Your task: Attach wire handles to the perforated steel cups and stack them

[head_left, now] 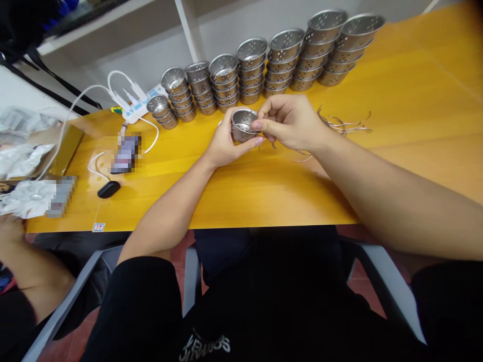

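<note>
My left hand (223, 146) cups a small perforated metal cup (242, 124) from below and behind, just above the yellow table (264, 186). My right hand (289, 122) is closed in a pinch at the cup's right rim, apparently on a thin wire handle that is mostly hidden by the fingers. A loose pile of bent wire handles (345, 124) lies on the table to the right of my right hand. Behind my hands, stacks of the same perforated cups (260, 68) stand in a row along the table's far edge.
At the left lie a white power strip with cables (132, 103), a phone (126, 153), a small black case (108, 189) and crumpled plastic bags (22, 161). Another person's hand (11, 229) shows at the left edge. A white wall and shelf stand behind the table.
</note>
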A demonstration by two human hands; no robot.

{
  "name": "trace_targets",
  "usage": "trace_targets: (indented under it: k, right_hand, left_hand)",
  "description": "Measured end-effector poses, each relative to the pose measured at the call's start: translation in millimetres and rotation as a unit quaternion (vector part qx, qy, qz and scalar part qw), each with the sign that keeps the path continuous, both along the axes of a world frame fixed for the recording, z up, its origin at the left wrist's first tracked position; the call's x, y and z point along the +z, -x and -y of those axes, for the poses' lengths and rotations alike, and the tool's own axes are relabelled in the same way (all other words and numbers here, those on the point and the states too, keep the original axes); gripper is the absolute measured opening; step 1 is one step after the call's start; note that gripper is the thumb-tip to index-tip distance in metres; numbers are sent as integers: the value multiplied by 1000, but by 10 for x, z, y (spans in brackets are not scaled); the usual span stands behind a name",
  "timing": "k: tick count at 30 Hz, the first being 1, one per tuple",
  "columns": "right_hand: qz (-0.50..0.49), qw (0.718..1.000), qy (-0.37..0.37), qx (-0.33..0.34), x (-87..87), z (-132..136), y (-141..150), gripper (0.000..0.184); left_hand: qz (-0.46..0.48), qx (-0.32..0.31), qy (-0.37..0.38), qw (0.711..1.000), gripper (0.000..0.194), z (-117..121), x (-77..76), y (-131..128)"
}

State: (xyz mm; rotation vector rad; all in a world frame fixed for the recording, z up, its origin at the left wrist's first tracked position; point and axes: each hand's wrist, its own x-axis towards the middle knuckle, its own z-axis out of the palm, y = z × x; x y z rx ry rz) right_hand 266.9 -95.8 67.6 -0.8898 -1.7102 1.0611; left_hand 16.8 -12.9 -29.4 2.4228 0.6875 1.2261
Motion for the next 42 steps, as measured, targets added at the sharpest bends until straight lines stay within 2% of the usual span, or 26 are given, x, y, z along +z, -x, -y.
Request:
trace_targets:
  k: [7, 19, 21, 25, 28, 31, 34, 39, 42]
  right_hand:
    - [12, 1000, -4, 7, -17, -12, 9, 83]
    - [18, 1000, -22, -2, -60, -5, 29, 70]
    - [30, 999, -44, -9, -52, 18, 25, 73]
    - [47, 989, -132, -52, -29, 71, 0, 78]
    - [90, 975, -187, -82, -29, 79, -47, 67]
    - [126, 963, -225, -82, -41, 64, -85, 54]
    - [144, 957, -240, -70, -39, 67, -86, 54]
    - [167, 956, -232, -69, -9, 106, -77, 52]
    - [173, 956, -228, -71, -9, 99, -88, 48]
  left_hand:
    - [-2, -10, -5, 1000, 105, -40, -55, 28]
    - [5, -13, -8, 1000, 109, -28, -38, 13]
    - [9, -12, -14, 1000, 111, -38, -63, 9]
    - [43, 2, -35, 998, 109, -98, -112, 27]
    - [41, 47, -38, 997, 106, -185, -139, 80]
    - [47, 65, -38, 996, 102, -265, -156, 138]
    - [31, 61, -42, 997, 99, -273, -130, 168]
    - [4, 60, -27, 998, 98, -157, 5, 165]
    - [4, 60, -26, 998, 100, -161, -5, 171]
